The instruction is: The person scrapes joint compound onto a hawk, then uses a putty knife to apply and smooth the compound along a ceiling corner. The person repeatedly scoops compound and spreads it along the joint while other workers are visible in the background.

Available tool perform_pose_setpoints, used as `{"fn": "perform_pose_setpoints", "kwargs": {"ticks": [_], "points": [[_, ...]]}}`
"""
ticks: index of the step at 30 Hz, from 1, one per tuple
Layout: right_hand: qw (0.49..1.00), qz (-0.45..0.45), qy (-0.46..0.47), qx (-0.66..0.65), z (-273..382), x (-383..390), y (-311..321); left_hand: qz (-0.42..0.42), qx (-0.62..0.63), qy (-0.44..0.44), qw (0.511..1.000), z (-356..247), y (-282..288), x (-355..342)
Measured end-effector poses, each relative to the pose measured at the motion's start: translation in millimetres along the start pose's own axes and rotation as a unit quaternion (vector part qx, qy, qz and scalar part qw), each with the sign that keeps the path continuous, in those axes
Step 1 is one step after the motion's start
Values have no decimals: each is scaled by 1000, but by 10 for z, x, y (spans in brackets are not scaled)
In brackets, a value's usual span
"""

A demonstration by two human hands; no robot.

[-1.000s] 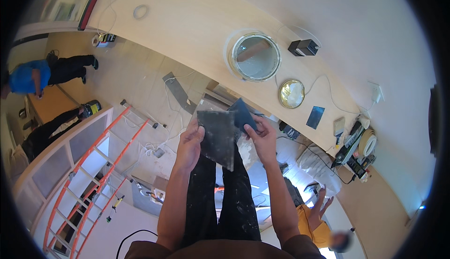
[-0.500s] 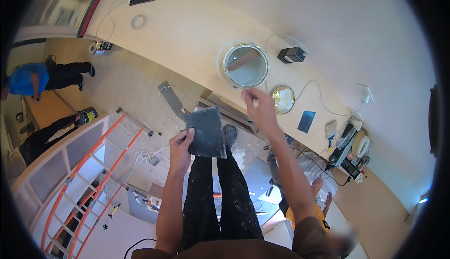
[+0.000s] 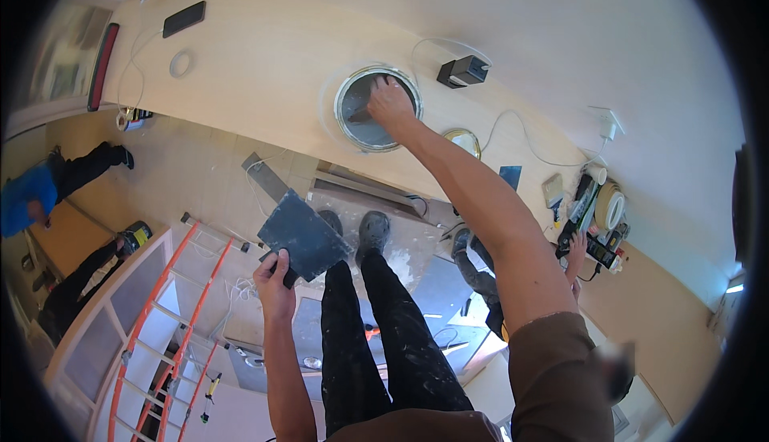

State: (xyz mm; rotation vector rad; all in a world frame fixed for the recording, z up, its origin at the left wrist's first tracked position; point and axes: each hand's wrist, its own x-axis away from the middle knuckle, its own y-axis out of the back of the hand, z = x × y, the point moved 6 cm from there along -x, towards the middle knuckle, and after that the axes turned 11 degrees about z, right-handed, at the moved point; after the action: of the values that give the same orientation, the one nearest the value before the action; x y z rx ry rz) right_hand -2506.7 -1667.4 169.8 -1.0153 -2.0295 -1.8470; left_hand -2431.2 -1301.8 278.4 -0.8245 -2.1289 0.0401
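Observation:
My left hand [image 3: 276, 286] grips a dark, scuffed square plate [image 3: 303, 234] by its near corner, thumb on top, out in front of my legs. A smaller dark piece shows beneath the plate by my fingers. My right hand [image 3: 390, 102] is inside the open round can [image 3: 339, 115] on the long counter. Its fingers are bent around the upper part of a flat brown stick [image 3: 360, 115], and the fingertips are partly hidden. Greyish material lies in the can around the stick.
The pale counter [image 3: 264, 66] also holds a phone [image 3: 184, 19], a tape roll [image 3: 181, 63], a black charger block [image 3: 465, 71], a round lid [image 3: 463, 141] and a brush [image 3: 553, 190]. An orange ladder [image 3: 164, 322] stands lower left. Other people are at both sides.
My right hand has moved from beside the can into it, onto the stick. The dark plate has tilted and shifted left in my left hand. The whole view has swung.

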Motion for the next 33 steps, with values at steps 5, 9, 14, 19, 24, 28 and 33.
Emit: {"fn": "perform_pose_setpoints", "kwargs": {"ticks": [5,9,14,19,24,28,33], "points": [[995,39,21,-93,-107,116,73,37,0,2,999,-22,-69,-118],[985,-23,72,-157,-62,311,342,36,-36,11,999,-17,-157,-181],[982,-9,54,-183,-121,408,386,42,-126,5,991,61,-176,-267],[986,15,44,-162,-145,491,407,155,-411,-58,897,-64,-595,-327],[961,76,24,-265,-249,450,465,283,-517,-114,800,1,-1155,-678],[930,81,23,-358,-303,338,269,293,-482,-53,824,64,-1402,-997],[900,79,-17,-427,-374,448,400,274,-456,-29,846,65,-1425,-1106]]}}
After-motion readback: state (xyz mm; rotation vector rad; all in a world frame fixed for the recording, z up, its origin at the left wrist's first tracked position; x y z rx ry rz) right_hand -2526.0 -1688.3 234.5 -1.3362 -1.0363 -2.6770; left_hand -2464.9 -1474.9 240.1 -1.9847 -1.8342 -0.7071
